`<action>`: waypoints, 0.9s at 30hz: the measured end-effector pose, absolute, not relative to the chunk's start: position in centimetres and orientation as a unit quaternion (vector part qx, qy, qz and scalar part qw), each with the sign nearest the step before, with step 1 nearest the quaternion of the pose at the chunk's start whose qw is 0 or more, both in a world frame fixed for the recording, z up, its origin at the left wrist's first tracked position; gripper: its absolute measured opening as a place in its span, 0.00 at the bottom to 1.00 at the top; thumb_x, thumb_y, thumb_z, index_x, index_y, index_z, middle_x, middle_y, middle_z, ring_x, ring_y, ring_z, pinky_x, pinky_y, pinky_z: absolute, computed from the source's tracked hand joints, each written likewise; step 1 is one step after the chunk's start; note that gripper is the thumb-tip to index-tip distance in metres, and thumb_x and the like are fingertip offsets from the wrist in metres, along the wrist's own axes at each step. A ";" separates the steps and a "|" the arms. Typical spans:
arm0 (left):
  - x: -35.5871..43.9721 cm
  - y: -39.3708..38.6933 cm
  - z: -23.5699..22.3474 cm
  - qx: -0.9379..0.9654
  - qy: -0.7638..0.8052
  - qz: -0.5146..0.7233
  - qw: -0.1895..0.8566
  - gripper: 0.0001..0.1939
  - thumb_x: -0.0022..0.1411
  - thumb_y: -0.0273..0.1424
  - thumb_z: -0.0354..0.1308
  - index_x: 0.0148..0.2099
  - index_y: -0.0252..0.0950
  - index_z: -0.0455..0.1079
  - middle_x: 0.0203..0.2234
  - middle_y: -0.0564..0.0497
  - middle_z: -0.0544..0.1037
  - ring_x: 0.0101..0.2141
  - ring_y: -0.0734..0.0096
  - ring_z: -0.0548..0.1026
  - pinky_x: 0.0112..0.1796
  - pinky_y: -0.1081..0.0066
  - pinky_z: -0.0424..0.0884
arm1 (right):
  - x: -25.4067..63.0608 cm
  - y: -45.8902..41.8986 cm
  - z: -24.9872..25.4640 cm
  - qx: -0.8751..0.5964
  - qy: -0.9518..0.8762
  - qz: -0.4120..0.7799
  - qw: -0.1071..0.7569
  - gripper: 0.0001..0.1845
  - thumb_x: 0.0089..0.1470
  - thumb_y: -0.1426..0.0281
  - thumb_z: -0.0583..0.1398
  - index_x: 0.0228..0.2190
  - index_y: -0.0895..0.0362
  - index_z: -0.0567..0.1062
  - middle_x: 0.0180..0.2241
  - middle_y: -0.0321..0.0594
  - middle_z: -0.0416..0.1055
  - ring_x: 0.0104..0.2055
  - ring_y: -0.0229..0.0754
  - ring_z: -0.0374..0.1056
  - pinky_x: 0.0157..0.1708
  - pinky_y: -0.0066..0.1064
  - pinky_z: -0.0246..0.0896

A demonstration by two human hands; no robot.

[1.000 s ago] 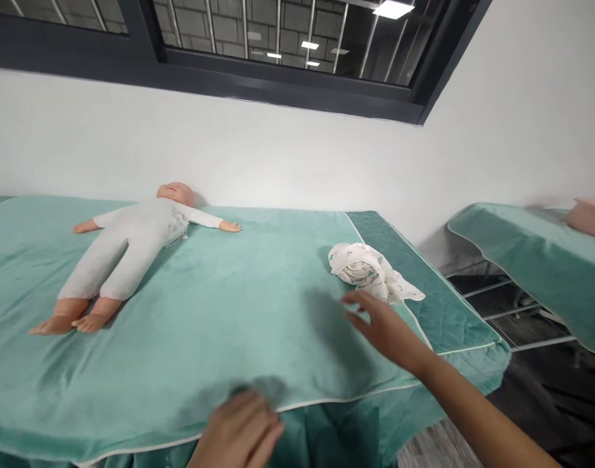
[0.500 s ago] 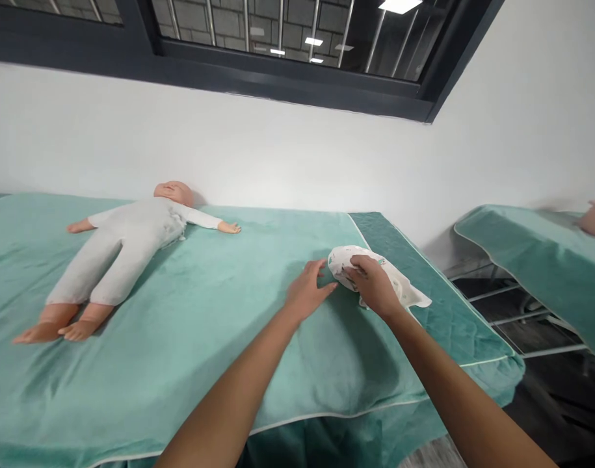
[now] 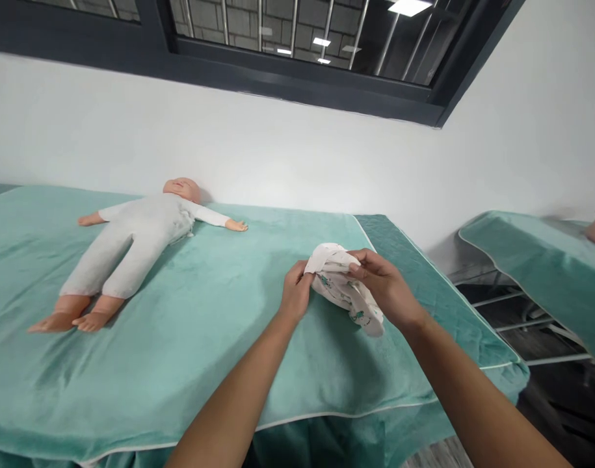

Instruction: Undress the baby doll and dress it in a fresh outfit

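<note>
Right of centre, the left hand (image 3: 296, 289) and right hand (image 3: 389, 289) both grip a patterned white cloth (image 3: 333, 286) over the green bed (image 3: 204, 351), a doll (image 3: 138, 237) lying at frame left.

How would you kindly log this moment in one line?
left grip: on white patterned cloth | right grip: same cloth | doll: face-up on green cover

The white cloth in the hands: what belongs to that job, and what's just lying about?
Belongs:
- white cloth, held by left hand and right hand

Seemingly just there:
- doll, untouched
- green bed cover, underneath
- other bed
</note>
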State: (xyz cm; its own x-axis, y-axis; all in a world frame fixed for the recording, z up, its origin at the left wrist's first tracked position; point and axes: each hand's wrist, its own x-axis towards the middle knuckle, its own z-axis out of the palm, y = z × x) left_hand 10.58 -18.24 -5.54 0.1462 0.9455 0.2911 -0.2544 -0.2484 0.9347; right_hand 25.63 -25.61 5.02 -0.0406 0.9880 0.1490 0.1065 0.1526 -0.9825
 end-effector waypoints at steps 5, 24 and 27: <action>10.4 -18.6 -5.4 0.517 0.316 0.565 0.560 0.13 0.61 0.35 0.52 0.25 0.35 0.66 0.21 0.55 0.62 0.27 0.73 0.60 0.30 0.72 0.56 | 26.4 -25.8 4.4 -0.429 -0.521 0.496 0.546 0.09 0.57 0.61 0.65 0.32 0.53 0.74 0.35 0.36 0.74 0.41 0.44 0.70 0.48 0.38 0.65; 8.7 -15.6 -7.3 0.159 0.253 0.645 0.703 0.17 0.59 0.41 0.63 0.44 0.33 0.74 0.41 0.45 0.81 0.39 0.68 0.78 0.42 0.70 0.74 | 24.7 -25.0 1.3 -0.570 -0.712 0.228 0.340 0.43 0.38 0.61 0.73 0.55 0.52 0.67 0.64 0.50 0.60 0.67 0.60 0.54 0.66 0.53 0.48; 8.8 -15.3 -7.4 0.144 0.256 0.651 0.700 0.16 0.58 0.40 0.64 0.43 0.33 0.74 0.40 0.45 0.81 0.40 0.67 0.79 0.43 0.70 0.75 | 23.4 -25.9 -2.3 -0.609 -0.752 0.126 0.218 0.35 0.41 0.67 0.71 0.51 0.54 0.68 0.60 0.52 0.64 0.64 0.63 0.56 0.62 0.56 0.53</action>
State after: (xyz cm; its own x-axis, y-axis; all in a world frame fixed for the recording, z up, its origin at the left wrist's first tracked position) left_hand 8.77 -15.30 -7.44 0.0219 0.9851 -0.1706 -0.8374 0.1113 0.5352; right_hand 23.42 -25.94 -2.33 -0.1637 0.9709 0.1749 0.8609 0.2271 -0.4552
